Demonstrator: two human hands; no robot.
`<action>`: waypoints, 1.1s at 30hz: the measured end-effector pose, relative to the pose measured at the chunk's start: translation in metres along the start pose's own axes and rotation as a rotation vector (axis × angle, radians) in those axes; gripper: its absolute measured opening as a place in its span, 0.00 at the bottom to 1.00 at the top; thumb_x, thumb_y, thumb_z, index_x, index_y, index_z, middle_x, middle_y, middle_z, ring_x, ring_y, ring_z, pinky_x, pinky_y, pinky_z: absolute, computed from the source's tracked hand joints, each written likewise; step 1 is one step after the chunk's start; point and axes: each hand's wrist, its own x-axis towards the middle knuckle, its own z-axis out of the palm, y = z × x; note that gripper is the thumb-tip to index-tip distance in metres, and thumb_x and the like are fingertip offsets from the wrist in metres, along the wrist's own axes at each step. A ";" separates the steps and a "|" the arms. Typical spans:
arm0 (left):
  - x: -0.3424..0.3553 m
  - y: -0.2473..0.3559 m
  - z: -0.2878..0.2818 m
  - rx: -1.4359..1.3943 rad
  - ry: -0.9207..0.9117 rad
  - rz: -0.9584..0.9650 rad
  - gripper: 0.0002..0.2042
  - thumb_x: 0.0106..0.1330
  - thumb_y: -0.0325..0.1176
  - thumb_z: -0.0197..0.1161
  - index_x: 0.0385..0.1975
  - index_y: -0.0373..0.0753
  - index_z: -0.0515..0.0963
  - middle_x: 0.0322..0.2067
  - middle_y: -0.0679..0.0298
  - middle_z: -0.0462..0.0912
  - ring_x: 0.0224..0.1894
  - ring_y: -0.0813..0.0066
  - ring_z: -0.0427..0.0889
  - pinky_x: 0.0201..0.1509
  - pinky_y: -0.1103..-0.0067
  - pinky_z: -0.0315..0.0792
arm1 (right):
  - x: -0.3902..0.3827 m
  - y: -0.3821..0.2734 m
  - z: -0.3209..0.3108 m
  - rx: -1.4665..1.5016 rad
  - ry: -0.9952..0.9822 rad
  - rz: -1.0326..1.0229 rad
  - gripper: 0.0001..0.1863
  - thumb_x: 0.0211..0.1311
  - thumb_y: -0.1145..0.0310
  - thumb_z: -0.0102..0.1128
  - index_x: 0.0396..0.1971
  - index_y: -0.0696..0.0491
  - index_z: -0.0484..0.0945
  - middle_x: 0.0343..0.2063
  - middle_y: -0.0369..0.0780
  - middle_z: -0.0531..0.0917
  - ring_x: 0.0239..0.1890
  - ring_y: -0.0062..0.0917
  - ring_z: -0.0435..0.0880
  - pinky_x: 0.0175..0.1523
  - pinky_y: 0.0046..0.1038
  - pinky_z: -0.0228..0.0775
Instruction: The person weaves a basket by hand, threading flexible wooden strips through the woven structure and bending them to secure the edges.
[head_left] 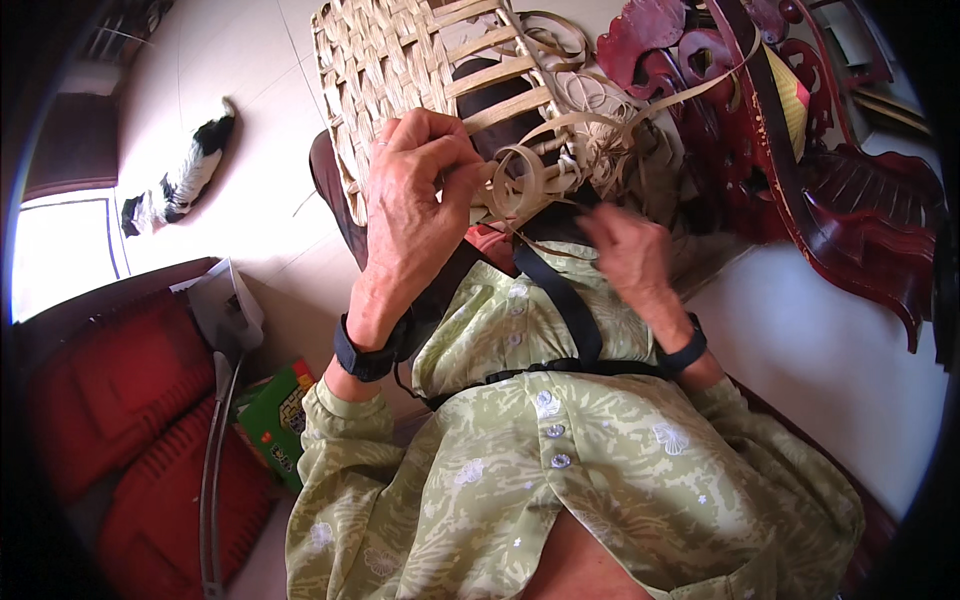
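Observation:
A woven panel of flat tan strips lies over my lap at the top centre, with open gaps between the strips on its right part. At its near edge my left hand is closed, thumb and fingers pinching a tan strip beside a curled loop of strip. My right hand is to the right of the loop, smeared by motion. Whether its fingers hold anything does not show. A long strip runs from the panel's right side up toward the carved furniture.
A tangled bundle of strips lies right of the panel. Dark red carved wooden furniture stands at the right. A black-and-white animal lies on the pale floor at the left. Red ribbed pieces and a green box are lower left.

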 end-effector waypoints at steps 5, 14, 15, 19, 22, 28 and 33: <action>0.003 0.000 0.006 -0.004 0.001 0.057 0.03 0.51 0.24 0.69 0.24 0.35 0.82 0.34 0.63 0.79 0.42 0.60 0.75 0.50 0.68 0.67 | -0.097 0.227 0.028 -0.573 -0.671 0.594 0.15 0.62 0.64 0.56 0.41 0.50 0.89 0.46 0.50 0.87 0.51 0.42 0.85 0.53 0.39 0.78; 0.004 0.001 0.006 -0.036 0.005 -0.032 0.03 0.52 0.25 0.69 0.24 0.34 0.82 0.35 0.63 0.79 0.44 0.60 0.75 0.51 0.69 0.67 | 0.008 0.024 -0.031 0.007 0.094 0.073 0.07 0.67 0.61 0.63 0.36 0.48 0.82 0.24 0.45 0.85 0.26 0.44 0.86 0.28 0.39 0.75; 0.005 0.002 0.007 -0.030 0.001 -0.026 0.03 0.52 0.25 0.68 0.24 0.34 0.82 0.35 0.62 0.79 0.44 0.60 0.75 0.51 0.69 0.67 | 0.018 -0.005 -0.028 0.175 0.157 0.016 0.07 0.67 0.60 0.65 0.34 0.47 0.83 0.22 0.42 0.85 0.22 0.37 0.86 0.23 0.35 0.72; 0.004 0.002 0.006 -0.012 -0.003 -0.009 0.02 0.52 0.25 0.68 0.24 0.35 0.83 0.36 0.62 0.80 0.43 0.60 0.75 0.51 0.69 0.67 | 0.040 -0.072 -0.006 0.231 0.108 -0.217 0.10 0.63 0.61 0.68 0.26 0.49 0.80 0.13 0.39 0.81 0.16 0.32 0.84 0.22 0.34 0.72; 0.003 0.001 0.006 -0.006 0.003 -0.004 0.02 0.52 0.25 0.68 0.24 0.35 0.83 0.36 0.63 0.80 0.43 0.60 0.76 0.51 0.70 0.67 | 0.039 -0.078 0.009 0.315 -0.007 -0.071 0.10 0.59 0.58 0.71 0.29 0.49 0.83 0.14 0.39 0.82 0.18 0.33 0.85 0.24 0.34 0.73; 0.002 0.000 0.009 0.000 0.038 0.021 0.03 0.51 0.25 0.69 0.24 0.35 0.82 0.35 0.63 0.80 0.43 0.60 0.76 0.50 0.69 0.68 | 0.039 -0.093 -0.002 0.574 -0.105 0.193 0.13 0.57 0.57 0.72 0.35 0.50 0.86 0.18 0.41 0.84 0.20 0.30 0.86 0.27 0.29 0.73; 0.001 0.001 0.009 -0.011 0.012 0.016 0.03 0.51 0.25 0.70 0.25 0.36 0.82 0.35 0.63 0.80 0.43 0.60 0.76 0.49 0.69 0.67 | 0.047 -0.097 0.019 0.684 0.050 0.131 0.10 0.59 0.62 0.71 0.32 0.53 0.86 0.19 0.41 0.85 0.21 0.25 0.86 0.28 0.27 0.73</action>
